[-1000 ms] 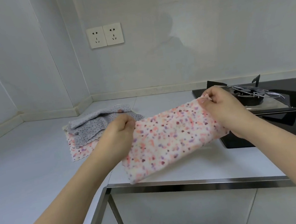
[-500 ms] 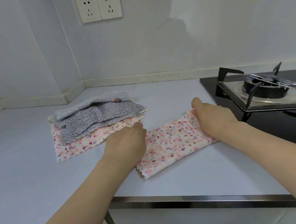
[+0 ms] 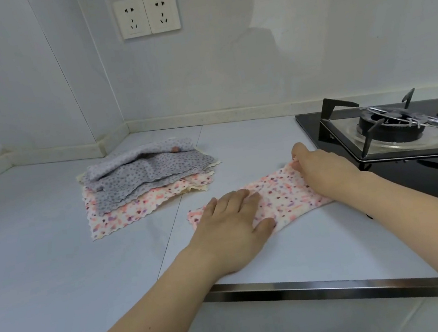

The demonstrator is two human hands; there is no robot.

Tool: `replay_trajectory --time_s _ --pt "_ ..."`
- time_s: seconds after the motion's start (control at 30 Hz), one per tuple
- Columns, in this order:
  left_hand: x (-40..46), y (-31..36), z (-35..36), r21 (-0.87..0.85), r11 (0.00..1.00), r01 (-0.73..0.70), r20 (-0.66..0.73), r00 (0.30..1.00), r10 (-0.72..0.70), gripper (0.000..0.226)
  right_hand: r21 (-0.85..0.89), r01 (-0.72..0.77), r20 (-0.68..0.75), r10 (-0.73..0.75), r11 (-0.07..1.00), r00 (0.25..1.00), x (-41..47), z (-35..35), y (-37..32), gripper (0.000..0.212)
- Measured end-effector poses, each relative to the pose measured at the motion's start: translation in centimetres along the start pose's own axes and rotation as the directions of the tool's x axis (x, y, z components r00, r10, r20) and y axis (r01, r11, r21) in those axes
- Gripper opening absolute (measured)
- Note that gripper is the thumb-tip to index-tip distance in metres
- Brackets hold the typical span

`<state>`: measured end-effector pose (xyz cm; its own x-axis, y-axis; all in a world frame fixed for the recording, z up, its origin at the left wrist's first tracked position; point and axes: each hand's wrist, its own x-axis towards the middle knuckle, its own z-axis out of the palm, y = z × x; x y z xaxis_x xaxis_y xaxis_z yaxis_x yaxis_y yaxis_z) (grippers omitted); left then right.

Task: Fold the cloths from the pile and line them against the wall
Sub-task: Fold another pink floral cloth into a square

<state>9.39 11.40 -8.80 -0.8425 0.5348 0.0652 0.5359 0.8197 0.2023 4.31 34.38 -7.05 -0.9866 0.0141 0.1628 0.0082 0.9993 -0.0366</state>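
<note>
A pink spotted cloth [image 3: 284, 198], folded into a strip, lies flat on the white counter [image 3: 42, 263] just left of the stove. My left hand [image 3: 230, 221] presses its left end with straight fingers spread. My right hand [image 3: 320, 167] rests on its right end, fingers curled, pinching the far corner. The pile of cloths [image 3: 146, 182] sits further left: grey spotted ones on top, a pink spotted one and a cream one beneath. The wall [image 3: 253, 61] rises behind the counter.
A black gas stove [image 3: 395, 133] with a burner and metal pan support fills the right of the counter. Two sockets [image 3: 147, 14] sit on the wall. The counter's metal front edge [image 3: 329, 287] runs below my arms.
The cloth was held up in the air between both hands; it now lies on the counter. My left hand has flattened out on it, and the view has tilted down.
</note>
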Motion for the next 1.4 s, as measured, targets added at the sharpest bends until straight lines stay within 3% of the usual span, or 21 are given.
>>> replay_trajectory --time_s 0.1,0.23,0.3,0.37,0.43,0.53,0.67,0.77,0.9,1.17,1.33,1.4 --pt "-0.1 0.2 -0.1 0.014 0.998 0.054 0.051 0.997 -0.055 0.074 -0.040 -0.025 -0.005 0.025 0.999 1.000 -0.1 -0.4 -0.4 0.018" --pt "0.0 0.2 0.0 0.018 0.996 0.090 0.065 0.994 -0.091 0.084 -0.163 -0.025 -0.289 -0.023 0.986 0.957 -1.8 -1.0 -3.0 0.036" --pt "0.1 0.2 0.1 0.015 0.995 0.098 0.071 0.993 -0.099 0.085 -0.051 0.018 -0.153 -0.025 0.999 0.988 -3.4 -0.5 -4.9 0.043" --pt "0.1 0.1 0.1 0.010 0.995 0.104 0.083 0.991 -0.104 0.088 0.101 0.000 0.093 -0.010 0.995 0.996 -4.7 0.7 -5.8 0.054" --pt "-0.3 -0.4 -0.4 0.012 0.994 0.106 0.104 0.989 -0.106 0.087 0.155 -0.013 0.189 -0.017 0.988 0.982 -5.1 1.2 -5.4 0.059" --pt "-1.2 -2.4 -1.8 -0.009 0.994 0.109 0.090 0.990 -0.108 0.070 0.134 -0.017 0.224 -0.014 0.991 0.974 -4.8 1.3 -4.8 0.061" --pt "-1.0 -5.2 -2.8 0.005 0.979 0.205 -0.146 0.969 -0.202 0.032 0.109 -0.030 0.250 0.002 0.994 0.968 -4.5 1.3 -5.1 0.061" --pt "-0.8 -6.3 -3.4 -0.181 0.946 0.268 -0.104 0.952 -0.289 0.009 0.117 -0.049 0.266 0.017 0.992 0.964 -4.3 1.3 -5.0 0.059" --pt "-0.8 -6.9 -4.1 -0.330 0.908 0.260 -0.056 0.954 -0.293 0.009 0.132 -0.041 0.265 0.005 0.990 0.964 -4.2 1.1 -4.8 0.057" --pt "-1.2 -7.8 -4.7 -0.468 0.858 0.214 -0.014 0.968 -0.249 0.005 0.118 -0.003 0.262 -0.028 0.993 0.965 -3.8 1.3 -4.3 0.061" --pt "-1.0 -7.9 -5.2 -0.616 0.730 0.298 -0.008 0.923 -0.384 0.015 0.121 0.017 0.264 -0.049 0.992 0.963 -3.3 1.3 -3.8 0.061" --pt "-0.9 -7.4 -5.2 -0.568 0.757 0.323 0.043 0.930 -0.365 0.014 0.118 0.023 0.260 -0.054 0.993 0.964 -3.1 1.3 -3.7 0.061"
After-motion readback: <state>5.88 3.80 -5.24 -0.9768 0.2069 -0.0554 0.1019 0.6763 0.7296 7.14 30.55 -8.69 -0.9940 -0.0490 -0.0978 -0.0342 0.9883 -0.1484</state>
